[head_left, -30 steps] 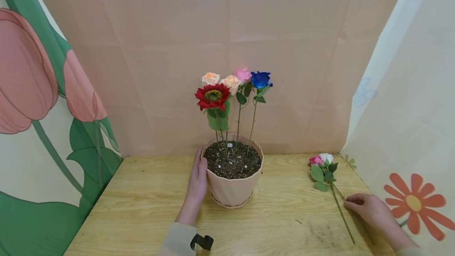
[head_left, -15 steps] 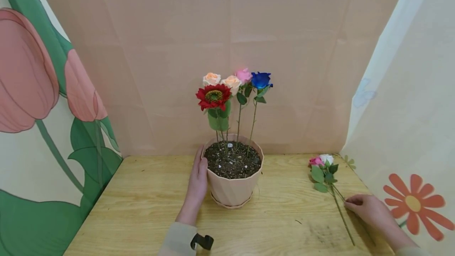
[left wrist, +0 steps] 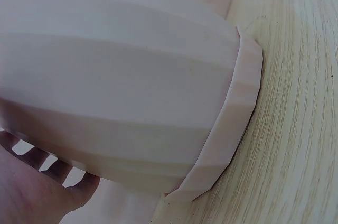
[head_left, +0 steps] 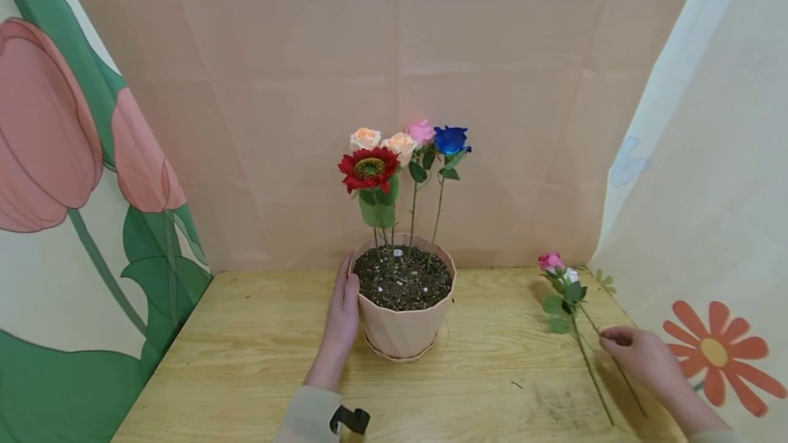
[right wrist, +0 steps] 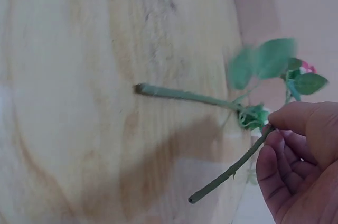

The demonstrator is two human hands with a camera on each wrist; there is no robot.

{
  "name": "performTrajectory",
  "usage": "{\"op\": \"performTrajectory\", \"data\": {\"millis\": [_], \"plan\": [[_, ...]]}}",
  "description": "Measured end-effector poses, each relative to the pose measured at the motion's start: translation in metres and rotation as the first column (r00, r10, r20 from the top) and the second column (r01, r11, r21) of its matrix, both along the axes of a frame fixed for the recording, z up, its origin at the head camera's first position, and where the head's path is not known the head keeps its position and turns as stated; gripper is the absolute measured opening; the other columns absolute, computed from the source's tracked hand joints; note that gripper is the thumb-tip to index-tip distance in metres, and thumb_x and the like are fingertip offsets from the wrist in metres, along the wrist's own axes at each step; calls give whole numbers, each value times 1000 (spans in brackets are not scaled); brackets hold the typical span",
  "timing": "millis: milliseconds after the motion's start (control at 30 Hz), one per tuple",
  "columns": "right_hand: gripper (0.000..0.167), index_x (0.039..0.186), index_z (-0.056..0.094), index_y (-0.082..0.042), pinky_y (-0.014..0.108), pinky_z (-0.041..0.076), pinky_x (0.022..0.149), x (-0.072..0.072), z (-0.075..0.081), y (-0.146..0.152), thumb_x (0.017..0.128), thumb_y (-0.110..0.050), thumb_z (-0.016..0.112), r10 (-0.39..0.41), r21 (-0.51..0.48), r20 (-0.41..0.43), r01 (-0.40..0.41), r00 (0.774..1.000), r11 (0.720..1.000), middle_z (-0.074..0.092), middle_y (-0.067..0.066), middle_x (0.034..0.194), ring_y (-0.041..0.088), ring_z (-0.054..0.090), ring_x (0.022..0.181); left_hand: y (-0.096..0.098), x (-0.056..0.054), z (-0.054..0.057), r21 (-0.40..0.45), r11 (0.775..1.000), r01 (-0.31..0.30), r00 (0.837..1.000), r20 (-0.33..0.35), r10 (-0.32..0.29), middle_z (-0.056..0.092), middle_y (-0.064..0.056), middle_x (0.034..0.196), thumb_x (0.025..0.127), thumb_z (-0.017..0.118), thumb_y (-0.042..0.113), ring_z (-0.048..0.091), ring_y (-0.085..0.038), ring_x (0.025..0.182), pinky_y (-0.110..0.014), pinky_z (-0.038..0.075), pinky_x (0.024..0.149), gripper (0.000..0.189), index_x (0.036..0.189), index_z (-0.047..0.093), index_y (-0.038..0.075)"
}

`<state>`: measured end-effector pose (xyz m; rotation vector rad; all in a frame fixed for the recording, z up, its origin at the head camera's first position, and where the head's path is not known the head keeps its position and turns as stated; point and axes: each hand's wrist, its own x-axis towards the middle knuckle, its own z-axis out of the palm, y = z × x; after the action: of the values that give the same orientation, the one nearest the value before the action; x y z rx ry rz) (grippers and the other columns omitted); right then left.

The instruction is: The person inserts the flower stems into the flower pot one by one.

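A pale pink flowerpot [head_left: 400, 333] full of dark soil stands on its saucer. My left hand [head_left: 343, 310] rests along its left side, thumb near the rim; in the left wrist view several fingertips [left wrist: 87, 184] touch the pot wall [left wrist: 116, 76]. At the right, my right hand [head_left: 643, 357] pinches the stem of a deep pink rose [head_left: 550, 260] between thumb and fingers. The stem's cut end [right wrist: 196, 197] sticks out past the hand in the right wrist view. Beside it lies a white rose [head_left: 572, 275], its stem [right wrist: 174, 93] on the table.
In the soil stand a red sunflower [head_left: 369, 167], two peach roses [head_left: 400, 145], a pink rose [head_left: 421, 132] and a blue rose [head_left: 451, 139]. The wooden table [head_left: 246, 354] meets a pinkish backdrop [head_left: 295, 87] behind. Printed floral sheets [head_left: 726, 251] border both sides.
The deep pink rose's head has risen and shifted slightly away from the white rose, its stem pinched by my right hand. The left hand and pot have stayed put.
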<state>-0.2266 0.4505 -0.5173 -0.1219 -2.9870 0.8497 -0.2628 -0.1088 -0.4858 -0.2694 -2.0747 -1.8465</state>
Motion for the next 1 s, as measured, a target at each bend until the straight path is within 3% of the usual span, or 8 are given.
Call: {"op": "performTrajectory", "data": {"millis": [300, 500, 633, 833, 1000], "plan": [[59, 138, 69, 8, 43, 62, 72, 4, 24, -18, 114, -44, 62, -16, -53, -92, 11, 996, 999, 77, 24, 121, 40, 74, 104, 0, 2, 0, 6, 1000, -6, 1000, 8, 6, 24, -9, 182, 123, 34, 31, 20, -39, 166, -63, 15, 134, 55, 177, 28, 21], [55, 136, 71, 4, 33, 59, 67, 8, 42, -43, 113, -46, 62, -29, -74, -162, 17, 986, 997, 79, 18, 116, 28, 75, 96, -1, 2, 0, 5, 1000, -6, 1000, 8, 6, 24, -9, 182, 123, 34, 31, 20, -38, 166, -62, 16, 134, 55, 177, 29, 23], [52, 136, 72, 1, 29, 58, 65, 11, 57, -63, 113, -44, 63, -34, -95, -223, 13, 974, 995, 79, 17, 117, 21, 74, 94, -1, 1, 0, 7, 1000, -3, 1000, -2, 3, 25, -9, 182, 123, 34, 31, 20, -38, 166, -62, 16, 134, 55, 177, 29, 22], [41, 131, 75, 1, 23, 57, 63, 15, 77, -97, 112, -35, 69, -35, -172, -321, -21, 947, 985, 79, 15, 110, 0, 68, 83, 0, 2, 1, 2, 1000, -14, 1000, 10, 14, 26, -5, 182, 123, 34, 34, 22, -34, 166, -59, 18, 134, 55, 177, 28, 25], [36, 130, 75, 1, 16, 57, 67, 18, 92, -121, 111, -29, 71, -16, -228, -380, -77, 925, 971, 79, 17, 113, -7, 66, 86, 0, 2, 0, 4, 1000, -13, 1000, 0, 13, 26, -9, 181, 123, 34, 31, 22, -38, 166, -62, 17, 134, 55, 177, 30, 22]]}}
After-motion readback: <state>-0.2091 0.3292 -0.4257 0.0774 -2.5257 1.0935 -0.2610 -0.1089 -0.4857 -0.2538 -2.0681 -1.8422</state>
